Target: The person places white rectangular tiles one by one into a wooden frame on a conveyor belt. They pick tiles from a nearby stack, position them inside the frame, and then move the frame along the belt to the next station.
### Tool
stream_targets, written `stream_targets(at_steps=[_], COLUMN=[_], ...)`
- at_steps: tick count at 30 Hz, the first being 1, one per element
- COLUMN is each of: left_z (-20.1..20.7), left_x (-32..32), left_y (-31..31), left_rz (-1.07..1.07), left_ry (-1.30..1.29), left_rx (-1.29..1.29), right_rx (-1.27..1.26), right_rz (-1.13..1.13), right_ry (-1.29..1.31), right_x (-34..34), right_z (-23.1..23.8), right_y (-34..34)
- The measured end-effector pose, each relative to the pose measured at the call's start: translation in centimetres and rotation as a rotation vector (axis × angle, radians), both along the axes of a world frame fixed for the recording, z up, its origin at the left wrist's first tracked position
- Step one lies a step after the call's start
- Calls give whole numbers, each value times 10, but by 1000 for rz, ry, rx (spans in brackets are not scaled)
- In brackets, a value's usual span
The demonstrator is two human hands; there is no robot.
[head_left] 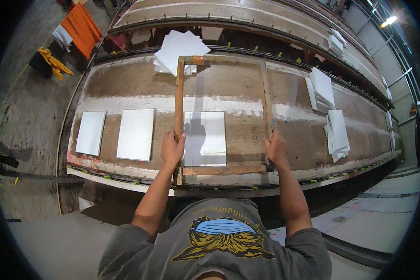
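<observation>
1. The frame (178, 100) is matt, worn wood; a tape-like strip (199, 60) on it looks glossy brown.
2. White sheets (135, 135) look smooth, matt, papery.
3. The worktop (135, 84) is matt, rough and stained.
4. The shirt (168, 233) and orange drape (81, 30) are cloth.
5. The floor (28, 107) looks rough, concrete-like.

The left hand (173, 150) and right hand (276, 150) are level with each other and set well apart. Both are bare, with fingers curled in a grip and thumbs inward. The left forearm (156, 193) and right forearm (291, 198) reach forward, slanting inward. The 2 wrists appear nearly straight.
</observation>
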State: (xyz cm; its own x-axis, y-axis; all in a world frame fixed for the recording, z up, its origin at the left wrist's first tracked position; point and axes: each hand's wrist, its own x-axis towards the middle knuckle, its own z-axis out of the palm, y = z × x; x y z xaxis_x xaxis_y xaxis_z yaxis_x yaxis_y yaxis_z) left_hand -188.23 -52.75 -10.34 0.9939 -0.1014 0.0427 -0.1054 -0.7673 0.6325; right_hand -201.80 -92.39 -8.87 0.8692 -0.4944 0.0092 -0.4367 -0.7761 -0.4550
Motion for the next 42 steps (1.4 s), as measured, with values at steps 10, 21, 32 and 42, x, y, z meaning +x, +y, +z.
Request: stream_targets(at_steps=[10, 21, 32, 42], left_z=[-23, -101, -101, -91], left_x=[-44, -127, -145, -155], left_y=[-172, -256, -266, -273], left_rz=[-82, -75, -117, -108], left_ry=[16, 153, 90, 161], left_rx=[-147, -45, 58, 1], right_rx=[-26, -7, -45, -80], right_rz=[-39, -48, -74, -49], right_ry=[53, 192, 209, 286], right_x=[-48, -131, -157, -163], right_z=[-19, -102, -104, -99], right_y=[-163, -259, -262, -263])
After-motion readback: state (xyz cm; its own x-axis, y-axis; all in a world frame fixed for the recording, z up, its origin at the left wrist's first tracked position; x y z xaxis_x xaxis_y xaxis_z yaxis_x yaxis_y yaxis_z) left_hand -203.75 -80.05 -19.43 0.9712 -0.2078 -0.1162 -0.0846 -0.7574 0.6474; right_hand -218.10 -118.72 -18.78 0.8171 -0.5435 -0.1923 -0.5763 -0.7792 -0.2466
